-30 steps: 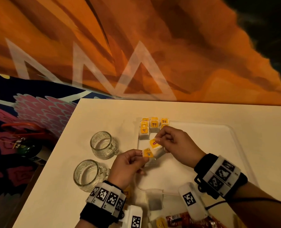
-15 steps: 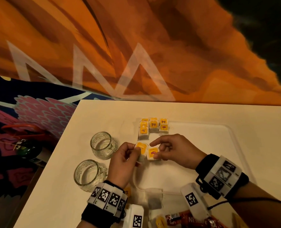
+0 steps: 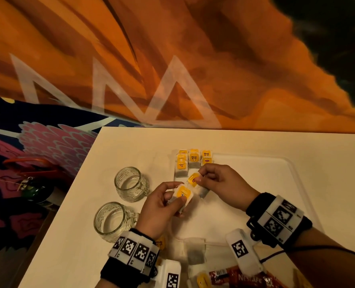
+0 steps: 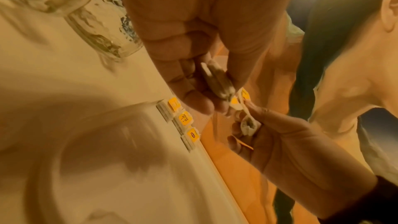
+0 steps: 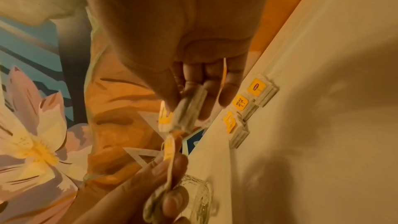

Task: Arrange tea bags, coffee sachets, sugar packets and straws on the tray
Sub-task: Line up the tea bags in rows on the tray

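My left hand (image 3: 175,196) pinches a tea bag (image 3: 183,194) with a yellow tag over the tray's left edge. Just beyond it my right hand (image 3: 199,175) pinches a second tea bag (image 3: 202,191) with its yellow tag (image 3: 194,179) under the thumb. Several tea bags (image 3: 191,161) stand in short rows in the far left corner of the white tray (image 3: 286,163). In the left wrist view the left hand (image 4: 215,91) grips its bag (image 4: 217,81) edge-on. In the right wrist view the right hand (image 5: 189,105) holds its bag (image 5: 189,113).
Two empty glass mugs (image 3: 129,183) (image 3: 114,221) stand left of the tray. A loose tea bag (image 3: 195,252) lies near the tray's front edge. Red coffee sachets (image 3: 245,279) lie at the front of the table. An orange patterned wall runs behind the table.
Half a second ago the two tags were side by side. The right hand has since raised its bag toward the rows, and the left hand has drawn its bag slightly nearer to me.
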